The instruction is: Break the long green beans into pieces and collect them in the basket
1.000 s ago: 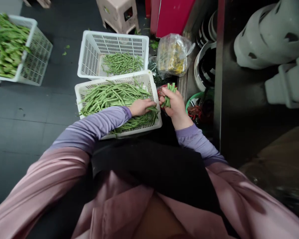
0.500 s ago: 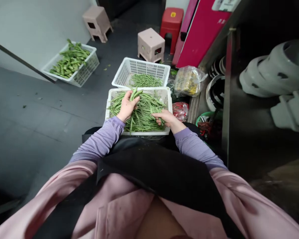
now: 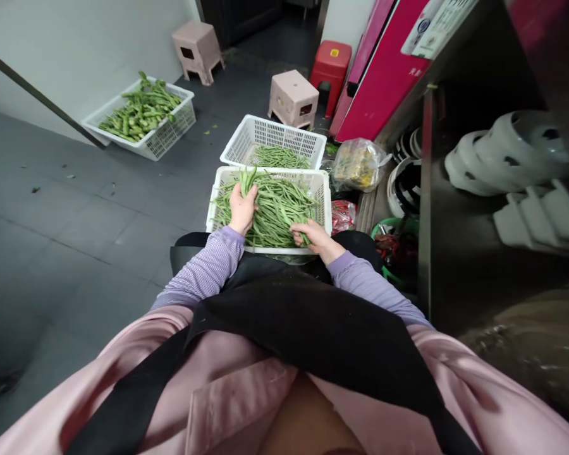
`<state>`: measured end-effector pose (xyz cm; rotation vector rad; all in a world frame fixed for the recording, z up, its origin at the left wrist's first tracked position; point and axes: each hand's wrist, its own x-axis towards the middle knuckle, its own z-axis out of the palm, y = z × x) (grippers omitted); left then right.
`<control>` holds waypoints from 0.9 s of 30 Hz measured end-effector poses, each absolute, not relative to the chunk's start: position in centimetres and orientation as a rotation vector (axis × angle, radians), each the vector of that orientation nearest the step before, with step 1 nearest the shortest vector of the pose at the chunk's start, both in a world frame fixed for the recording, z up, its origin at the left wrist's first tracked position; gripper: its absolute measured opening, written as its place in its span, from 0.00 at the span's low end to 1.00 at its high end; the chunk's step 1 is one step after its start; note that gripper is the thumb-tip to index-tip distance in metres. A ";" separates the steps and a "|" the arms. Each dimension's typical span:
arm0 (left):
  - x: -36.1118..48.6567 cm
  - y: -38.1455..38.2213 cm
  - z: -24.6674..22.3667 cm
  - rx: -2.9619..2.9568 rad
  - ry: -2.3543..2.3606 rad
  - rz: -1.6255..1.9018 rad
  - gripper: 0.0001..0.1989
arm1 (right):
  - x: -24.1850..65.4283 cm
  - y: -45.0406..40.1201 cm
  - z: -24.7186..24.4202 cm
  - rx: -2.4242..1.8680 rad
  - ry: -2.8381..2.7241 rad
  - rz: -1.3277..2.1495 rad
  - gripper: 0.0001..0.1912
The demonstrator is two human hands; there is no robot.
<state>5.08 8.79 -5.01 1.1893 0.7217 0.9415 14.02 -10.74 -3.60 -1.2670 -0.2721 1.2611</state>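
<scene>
A white plastic basket (image 3: 329, 215) full of long thin green beans (image 3: 275, 218) rests by my knees. Over its left side, my left hand (image 3: 243, 210) is closed around a small bunch of green beans (image 3: 248, 179) whose ends stick up past the fingers. At the right front of the basket, my right hand (image 3: 312, 236) is closed on some green beans (image 3: 284, 212), just above the pile. Fingers hide part of what each hand grips. Directly behind stands a second white basket (image 3: 226, 148) with fewer green beans (image 3: 282, 157) inside.
To the left on the dark floor stands a white basket (image 3: 171, 133) of thicker green vegetables (image 3: 140, 110). Stools (image 3: 294, 98) stand at the back. Plastic bags (image 3: 359, 165), a green tub (image 3: 386, 273) and a metal shelf (image 3: 427, 208) with grey dishes line the right side.
My left hand has turned more upright and moved slightly down with its bunch of green beans. My right hand stays near the basket's right front. The camera view has shifted a little.
</scene>
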 end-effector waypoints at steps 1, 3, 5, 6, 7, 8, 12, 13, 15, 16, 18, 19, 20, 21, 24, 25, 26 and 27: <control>5.0 9.1 -5.3 1.156 0.749 0.925 0.16 | 14.1 -10.8 -3.3 -1.231 -0.303 1.201 0.17; 5.0 9.7 -5.8 1.069 0.845 0.856 0.16 | 14.7 -10.8 -2.7 -1.153 -0.339 1.095 0.18; 5.1 10.1 -6.1 0.998 0.927 0.774 0.15 | 15.7 -10.8 -2.6 -1.136 -0.320 1.010 0.18; 5.1 10.2 -6.1 0.986 0.935 0.750 0.14 | 16.2 -10.8 -2.8 -1.179 -0.286 0.977 0.18; 5.2 10.2 -6.0 0.992 0.918 0.742 0.14 | 16.7 -10.7 -3.1 -1.256 -0.233 0.956 0.19; 5.2 10.2 -5.9 1.010 0.883 0.745 0.14 | 17.1 -10.6 -3.6 -1.353 -0.166 0.952 0.21; 5.5 9.5 -5.2 1.067 0.765 0.753 0.15 | 17.0 -9.5 -5.3 -1.509 0.048 1.036 0.24; 5.5 9.2 -5.1 1.066 0.747 0.735 0.16 | 16.7 -9.2 -5.4 -1.457 0.051 1.077 0.23; 5.6 8.5 -4.9 1.060 0.704 0.686 0.16 | 16.1 -8.6 -5.1 -1.345 0.032 1.187 0.19; 5.6 8.2 -4.9 1.058 0.680 0.660 0.16 | 15.8 -8.4 -4.8 -1.306 0.025 1.251 0.17; 5.7 7.7 -4.9 1.052 0.645 0.620 0.16 | 15.5 -8.1 -4.0 -1.265 0.020 1.350 0.13; 5.7 7.6 -4.9 1.048 0.639 0.610 0.16 | 15.4 -8.1 -3.6 -1.248 0.013 1.377 0.12; 5.7 7.5 -4.9 1.042 0.642 0.609 0.16 | 15.3 -8.1 -3.3 -1.229 -0.003 1.392 0.12; 5.7 7.6 -4.9 1.034 0.653 0.613 0.16 | 15.2 -8.1 -3.1 -1.209 -0.030 1.396 0.12; 5.7 7.9 -5.0 1.023 0.700 0.644 0.17 | 15.0 -8.3 -3.3 -1.201 -0.110 1.337 0.16; 5.7 7.9 -5.0 1.036 0.707 0.658 0.17 | 15.0 -8.3 -3.6 -1.235 -0.116 1.279 0.16; 5.6 7.8 -5.0 1.066 0.702 0.674 0.18 | 15.2 -8.2 -4.0 -1.276 -0.121 1.225 0.17; 5.4 7.5 -4.9 1.108 0.685 0.693 0.18 | 15.4 -8.2 -4.3 -1.318 -0.109 1.170 0.17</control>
